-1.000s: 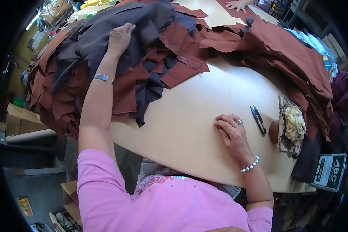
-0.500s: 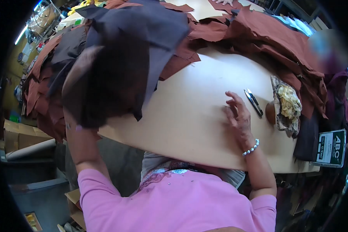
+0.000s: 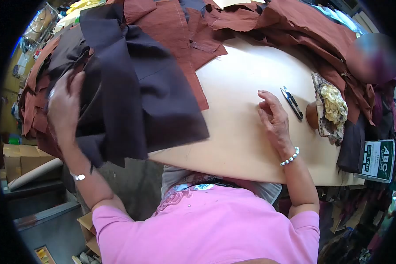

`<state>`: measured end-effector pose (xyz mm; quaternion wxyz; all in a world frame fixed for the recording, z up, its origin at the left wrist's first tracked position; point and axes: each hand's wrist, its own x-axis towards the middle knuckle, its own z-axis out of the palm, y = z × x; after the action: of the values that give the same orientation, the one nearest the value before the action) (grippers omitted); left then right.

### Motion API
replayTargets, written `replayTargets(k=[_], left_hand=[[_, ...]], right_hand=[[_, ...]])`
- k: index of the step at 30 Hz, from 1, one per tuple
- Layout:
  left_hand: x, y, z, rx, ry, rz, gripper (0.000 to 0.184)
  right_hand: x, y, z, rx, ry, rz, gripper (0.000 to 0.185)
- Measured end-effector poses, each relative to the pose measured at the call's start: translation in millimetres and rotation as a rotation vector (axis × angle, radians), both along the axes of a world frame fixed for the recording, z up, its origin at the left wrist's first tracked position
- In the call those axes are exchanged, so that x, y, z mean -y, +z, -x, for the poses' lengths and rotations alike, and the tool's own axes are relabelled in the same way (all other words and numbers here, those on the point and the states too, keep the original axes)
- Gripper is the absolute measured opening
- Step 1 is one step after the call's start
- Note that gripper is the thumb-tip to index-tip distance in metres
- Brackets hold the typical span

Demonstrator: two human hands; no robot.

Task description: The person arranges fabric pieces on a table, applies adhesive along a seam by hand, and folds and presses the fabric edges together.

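My left hand, slightly blurred, lies over the left part of the dark cloth pieces. Its thumb and fingers look apart, with no cloth clearly pinched between them. The dark pieces spread across the left of the table, and their lower edge hangs past the table's front. My right hand rests on the tabletop with loosely bent fingers and holds nothing. Just right of it lies a pair of thread snips, not touched by the hand.
Rust-brown cloth pieces lie behind the dark ones, and a larger brown heap covers the back right. A pad with a yellowish crumpled lump stands at right. Beyond it is a green-and-white box. A cardboard box sits lower left.
The dark cloth, lifted in front of my left arm before, has come down flat over the left side. My left hand now shows on top. My right hand has stayed almost in place.
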<state>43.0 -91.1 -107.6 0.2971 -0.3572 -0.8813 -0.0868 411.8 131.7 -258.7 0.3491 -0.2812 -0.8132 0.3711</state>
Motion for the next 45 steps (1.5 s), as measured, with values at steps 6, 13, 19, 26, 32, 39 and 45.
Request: replayTargets(k=[6, 13, 19, 26, 32, 39, 45], left_hand=[[-75, -109, 55, -0.023, -0.186, 0.039, 0.039], [-84, -97, 44, -0.459, -0.100, -0.147, 0.042], [-91, -69, 46, -0.063, -0.108, -0.121, 0.026], [-80, -56, -82, 0.285, -1.049, 0.106, 0.013], [-52, -85, -88, 0.369, -1.045, 0.248, 0.013], [-55, -74, -94, 0.354, -0.967, 0.324, 0.014], [-99, -69, -144, 0.143, -0.951, 0.186, 0.036]], right_hand=[[-2, -4, -3, 0.043, 0.030, -0.138, 0.033], [-2, -3, -2, 0.083, 0.040, -0.155, 0.033], [-1, 1, -2, 0.129, 0.049, -0.183, 0.035], [2, 9, -7, -0.082, -0.129, -0.059, 0.052], [-10, -4, -11, -0.150, -0.148, -0.124, 0.053], [-7, -5, -6, 0.005, -0.081, -0.138, 0.055], [-8, -9, -5, 0.212, -0.084, -0.330, 0.057]])
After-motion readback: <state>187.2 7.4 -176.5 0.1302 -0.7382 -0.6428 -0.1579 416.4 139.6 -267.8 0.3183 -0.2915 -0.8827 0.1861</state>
